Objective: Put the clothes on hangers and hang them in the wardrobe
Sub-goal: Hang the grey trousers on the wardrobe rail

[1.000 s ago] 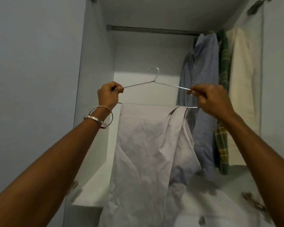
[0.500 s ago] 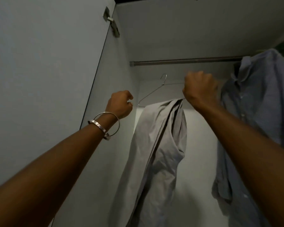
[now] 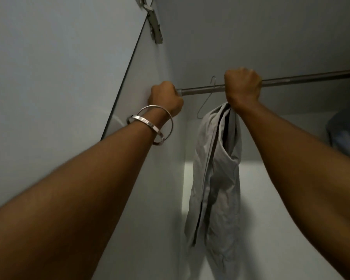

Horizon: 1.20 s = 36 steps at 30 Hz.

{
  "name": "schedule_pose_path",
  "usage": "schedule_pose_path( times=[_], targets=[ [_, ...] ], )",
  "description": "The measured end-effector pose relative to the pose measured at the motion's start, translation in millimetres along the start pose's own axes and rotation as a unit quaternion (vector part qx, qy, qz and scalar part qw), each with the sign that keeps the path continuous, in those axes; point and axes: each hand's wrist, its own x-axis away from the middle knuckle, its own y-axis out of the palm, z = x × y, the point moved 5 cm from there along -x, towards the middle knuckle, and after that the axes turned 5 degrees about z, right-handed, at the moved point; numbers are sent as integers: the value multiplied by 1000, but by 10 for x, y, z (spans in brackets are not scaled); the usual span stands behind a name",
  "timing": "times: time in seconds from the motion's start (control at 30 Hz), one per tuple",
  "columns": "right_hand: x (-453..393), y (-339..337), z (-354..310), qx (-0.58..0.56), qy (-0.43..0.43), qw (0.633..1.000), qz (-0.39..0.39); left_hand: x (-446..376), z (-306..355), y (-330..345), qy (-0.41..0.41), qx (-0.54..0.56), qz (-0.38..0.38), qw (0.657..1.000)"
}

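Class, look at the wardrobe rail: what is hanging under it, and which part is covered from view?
Under the rail hangs a wire hanger carrying grey trousers. The right hand covers the hanger's right side, so its grip there cannot be seen.

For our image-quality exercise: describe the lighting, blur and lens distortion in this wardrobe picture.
Head view: dim overall, brightest on the lower back wall behind the grey garment; the ceiling is darker; both forearms are soft with blur, the left hand and right hand sharper; a highlight glints on the bangles; wide-angle stretch enlarges the forearms; the rail slants.
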Motion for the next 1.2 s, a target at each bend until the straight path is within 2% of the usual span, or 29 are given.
schedule_pose_path(
  times=[0.23,0.33,0.47,0.6,0.67,0.83,1.0,1.2],
  targets=[
    [-72,215,-566,-52,-29,998,-26,-105,-58,75,-46,68,8,997],
    [-122,230,-631,-145,41,988,-28,-75,-60,73,-48,64,0,997],
    [-217,163,-647,-331,147,930,-57,-38,-49,1,-67,81,14,994],
    [-207,75,-784,-538,130,820,-142,25,-29,-89,-96,136,-5,986],
    [-132,61,-824,-595,127,770,-195,95,13,-172,-109,143,-8,984],
    [202,-155,-765,-574,107,771,-255,338,185,-451,-117,137,-14,984],
    [830,-585,-463,-626,115,721,-273,845,396,-672,-133,135,-30,981],
    [1967,-1297,120,-642,197,673,-309,1755,668,-854,-169,160,-58,971]
  ],
)
